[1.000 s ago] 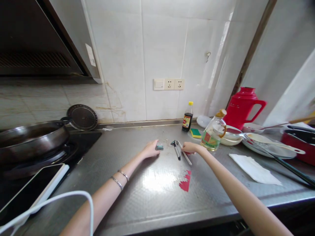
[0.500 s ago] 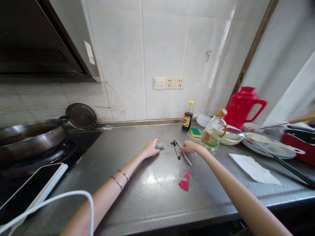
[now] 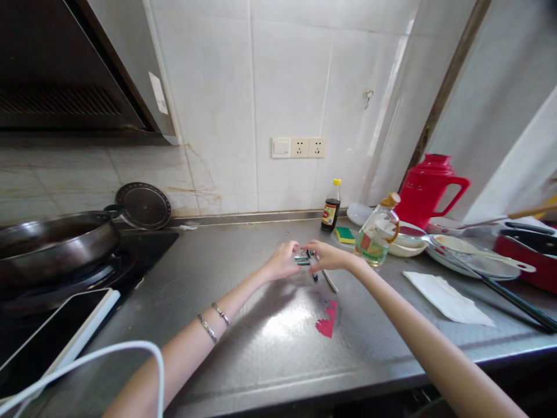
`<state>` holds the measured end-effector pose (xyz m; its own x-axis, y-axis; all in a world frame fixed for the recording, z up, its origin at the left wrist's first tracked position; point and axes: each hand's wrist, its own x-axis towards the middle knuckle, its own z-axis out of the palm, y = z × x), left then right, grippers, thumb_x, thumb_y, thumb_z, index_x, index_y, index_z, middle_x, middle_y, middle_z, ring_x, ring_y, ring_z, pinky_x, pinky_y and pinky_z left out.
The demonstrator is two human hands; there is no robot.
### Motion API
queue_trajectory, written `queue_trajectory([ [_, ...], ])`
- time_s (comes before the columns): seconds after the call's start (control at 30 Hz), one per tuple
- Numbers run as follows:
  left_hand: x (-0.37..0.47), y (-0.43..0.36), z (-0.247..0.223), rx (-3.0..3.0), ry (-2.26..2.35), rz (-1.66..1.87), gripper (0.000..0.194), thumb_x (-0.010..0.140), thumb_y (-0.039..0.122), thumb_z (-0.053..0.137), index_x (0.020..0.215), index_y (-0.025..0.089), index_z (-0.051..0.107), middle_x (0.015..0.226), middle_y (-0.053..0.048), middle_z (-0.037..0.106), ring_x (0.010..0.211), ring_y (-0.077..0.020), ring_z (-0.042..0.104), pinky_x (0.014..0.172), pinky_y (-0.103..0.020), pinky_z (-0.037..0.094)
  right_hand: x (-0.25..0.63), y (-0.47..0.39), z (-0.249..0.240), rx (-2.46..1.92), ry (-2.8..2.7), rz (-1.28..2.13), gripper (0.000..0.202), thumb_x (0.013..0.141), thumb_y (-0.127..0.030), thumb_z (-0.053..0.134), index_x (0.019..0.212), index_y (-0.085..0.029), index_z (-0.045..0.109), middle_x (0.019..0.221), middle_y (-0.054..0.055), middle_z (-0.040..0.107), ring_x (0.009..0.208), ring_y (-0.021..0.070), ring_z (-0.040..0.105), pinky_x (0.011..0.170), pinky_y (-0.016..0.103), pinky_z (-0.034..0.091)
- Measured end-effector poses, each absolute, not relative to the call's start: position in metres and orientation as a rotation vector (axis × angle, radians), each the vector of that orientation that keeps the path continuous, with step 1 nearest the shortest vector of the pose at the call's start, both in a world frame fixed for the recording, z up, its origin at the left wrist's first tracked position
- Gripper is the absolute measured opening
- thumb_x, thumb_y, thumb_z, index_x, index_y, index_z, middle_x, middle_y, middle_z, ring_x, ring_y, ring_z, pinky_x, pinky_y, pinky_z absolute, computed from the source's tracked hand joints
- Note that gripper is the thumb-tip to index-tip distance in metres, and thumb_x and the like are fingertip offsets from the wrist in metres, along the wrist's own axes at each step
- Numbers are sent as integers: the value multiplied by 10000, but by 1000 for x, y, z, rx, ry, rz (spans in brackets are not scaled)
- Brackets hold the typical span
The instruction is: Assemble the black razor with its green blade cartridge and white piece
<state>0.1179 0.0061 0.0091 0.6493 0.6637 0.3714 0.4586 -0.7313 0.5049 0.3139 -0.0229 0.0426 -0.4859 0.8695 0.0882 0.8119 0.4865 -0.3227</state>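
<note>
Your left hand point(image 3: 282, 262) and right hand point(image 3: 327, 256) meet above the steel counter point(image 3: 243, 325), fingers pinched on a small grey-green ridged cartridge pack point(image 3: 301, 259). Black razor handle point(image 3: 311, 264) lies just below.

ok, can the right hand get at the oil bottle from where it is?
Probably yes: the right hand is beside the oil bottle, with only bare steel counter between them. It's busy over the razor, though.

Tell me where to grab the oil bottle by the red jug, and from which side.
Grip the oil bottle by its looped handle near the cap, probably coming from the right: the handle juts out on that side, and the body below is wide and rounded.
</note>
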Motion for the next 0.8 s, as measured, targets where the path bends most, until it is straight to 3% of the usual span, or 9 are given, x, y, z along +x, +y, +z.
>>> queue_trajectory([
  [0.27, 140, 0, 13, 2483, 947, 813, 624, 652, 352, 655, 1196, 137, 438, 1163, -119, 549, 1055, -230, 512, 887, -334, 413, 334, -13, 40, -1531, -2515, 297, 568, 608, -313, 714, 1137, -163, 572, 1050, 89, 505, 883, 193, 544, 792, 266, 426],
  [0.4, 145, 5, 9, 2401, 1120, 740, 299, 705, 292, 581, 959, 140, 624, 970, -79, 650, 919, -198, 578, 819, -296, 442, 381, 0, 30, -1866, -2383, 447, 611, 569, -259, 736, 1151, -185, 567, 1004, 73, 568, 884, 199, 558, 747, 248, 439],
  [0.47, 147, 7, 8, 2330, 1187, 628, 199, 708, 243, 547, 827, 142, 670, 841, -57, 679, 801, -167, 608, 738, -253, 455, 402, 4, 22, -2062, -2288, 548, 621, 555, -225, 738, 1150, -191, 566, 1017, 76, 577, 808, 182, 576, 641, 223, 452],
  [0.6, 155, 5, 5, 2250, 1309, 499, 188, 692, 252, 546, 740, 149, 696, 748, -49, 689, 703, -147, 619, 648, -220, 444, 421, 9, 7, -2158, -2170, 671, 664, 563, -201, 720, 1200, -210, 534, 1038, 91, 569, 684, 148, 566, 444, 168, 397],
  [0.8, 180, -4, -7, 2258, 1508, 371, 196, 700, 299, 543, 771, 204, 698, 789, -48, 692, 752, -174, 635, 635, -235, 456, 429, 19, -13, -2124, -2085, 754, 703, 566, -193, 701, 1241, -201, 508, 906, 55, 577, 561, 99, 509, 395, 166, 362],
])
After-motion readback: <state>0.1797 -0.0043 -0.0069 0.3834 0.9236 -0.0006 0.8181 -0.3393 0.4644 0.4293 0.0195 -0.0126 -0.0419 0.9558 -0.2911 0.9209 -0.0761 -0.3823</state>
